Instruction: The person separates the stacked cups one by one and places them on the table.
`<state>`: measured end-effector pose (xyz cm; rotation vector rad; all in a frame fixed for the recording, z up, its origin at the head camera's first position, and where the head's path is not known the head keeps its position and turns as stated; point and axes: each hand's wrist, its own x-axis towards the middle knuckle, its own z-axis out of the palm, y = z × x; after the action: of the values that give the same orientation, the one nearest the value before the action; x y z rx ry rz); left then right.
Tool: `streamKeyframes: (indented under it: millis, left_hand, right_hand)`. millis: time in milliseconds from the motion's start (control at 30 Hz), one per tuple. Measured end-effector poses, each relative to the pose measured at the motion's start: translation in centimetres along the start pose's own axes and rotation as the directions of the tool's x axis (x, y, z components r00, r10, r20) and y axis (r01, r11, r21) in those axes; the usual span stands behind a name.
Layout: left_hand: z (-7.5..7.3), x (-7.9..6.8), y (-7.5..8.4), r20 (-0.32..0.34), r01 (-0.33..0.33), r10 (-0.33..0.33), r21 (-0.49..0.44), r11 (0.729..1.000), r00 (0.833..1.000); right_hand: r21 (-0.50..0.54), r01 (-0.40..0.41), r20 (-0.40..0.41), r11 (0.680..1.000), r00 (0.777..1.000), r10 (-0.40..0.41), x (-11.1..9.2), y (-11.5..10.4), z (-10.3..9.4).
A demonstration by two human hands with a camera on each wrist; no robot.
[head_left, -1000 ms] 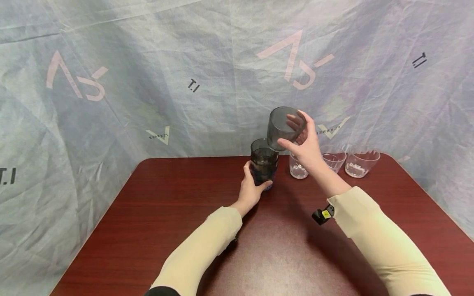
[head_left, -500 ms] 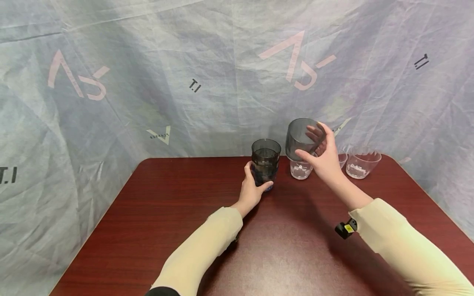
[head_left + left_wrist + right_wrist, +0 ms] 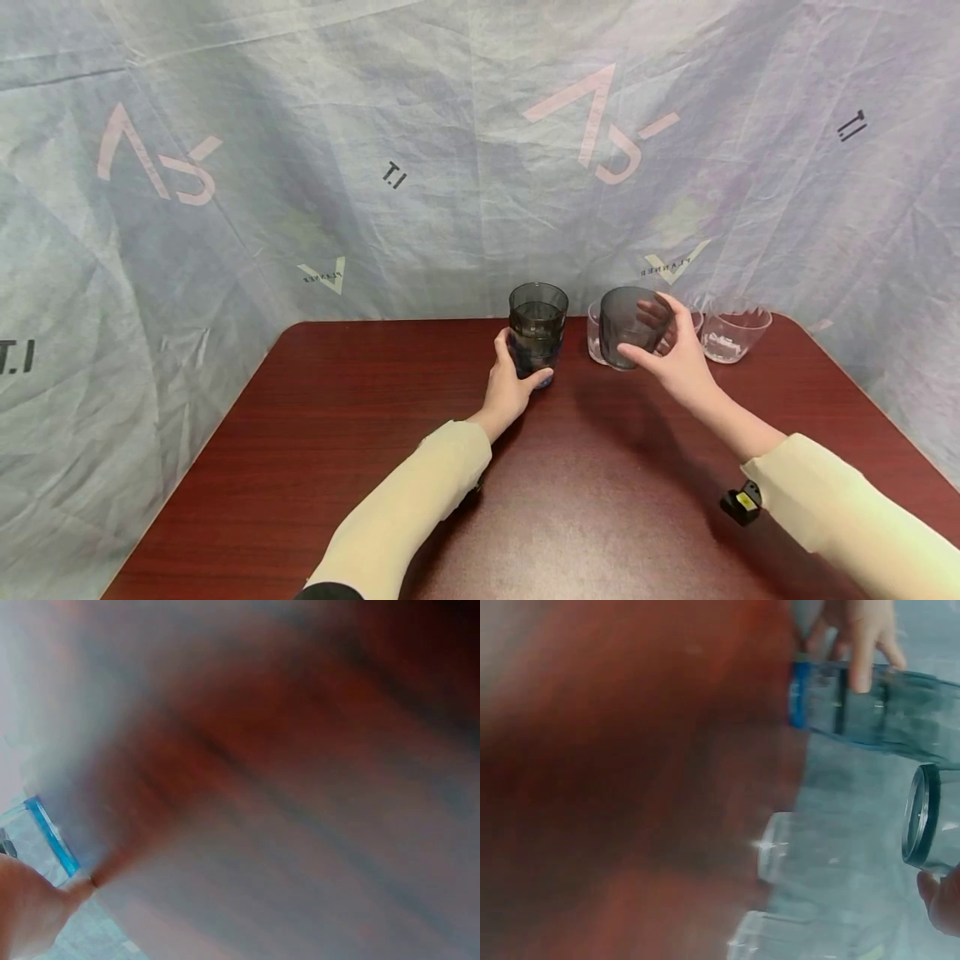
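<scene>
One clear cup (image 3: 593, 337) behind grey cup (image 3: 624, 327)

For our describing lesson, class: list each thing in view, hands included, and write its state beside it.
Dark stack of glasses: nested, upright
Left hand: gripping that stack
Single dark glass: base down, held above the table
Right hand: gripping that glass
Left clear glass: upright, partly hidden
Middle clear glass: mostly hidden, state unclear
Right clear glass: upright
Backdrop cloth: hanging, creased

The smoky tumbler (image 3: 626, 327) hides part of a clear tumbler (image 3: 593, 333). The left wrist view blurs the tabletop (image 3: 300, 787); the right wrist view's edge cuts off the right hand (image 3: 946, 904).
</scene>
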<state>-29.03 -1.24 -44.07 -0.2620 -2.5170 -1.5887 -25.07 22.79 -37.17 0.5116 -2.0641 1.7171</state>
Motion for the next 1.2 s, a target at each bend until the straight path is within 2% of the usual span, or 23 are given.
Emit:
streamKeyframes:
  millis: [200, 433, 533, 967, 1200]
  left_hand:
    - [0.0, 0.1, -0.1, -0.004, -0.006, 0.006, 0.002, 1.000, 1.000]
    - [0.1, 0.1, -0.2, -0.004, 0.004, -0.004, 0.008, 1.000, 1.000]
    - [0.1, 0.1, -0.1, -0.003, 0.011, -0.011, 0.012, 1.000, 1.000]
    - [0.0, 0.0, 0.1, -0.003, -0.004, 0.004, -0.004, 1.000, 1.000]
    - [0.0, 0.0, 0.0, -0.005, 0.001, -0.001, -0.003, 1.000, 1.000]
  right_hand:
    - [-0.056, -0.053, 0.030, 0.997, 0.998, 0.054, -1.5, 1.7, -0.5]
    - [0.018, -0.098, 0.080, 0.995, 0.992, 0.096, -2.8, 3.2, -0.3]
    - [0.007, -0.119, 0.090, 0.993, 0.989, 0.118, -3.2, 3.5, -0.2]
    - [-0.069, -0.143, 0.107, 0.987, 0.983, 0.150, -3.4, 4.9, -0.3]
    - [-0.065, -0.143, 0.102, 0.988, 0.983, 0.149, -3.3, 5.3, -0.4]
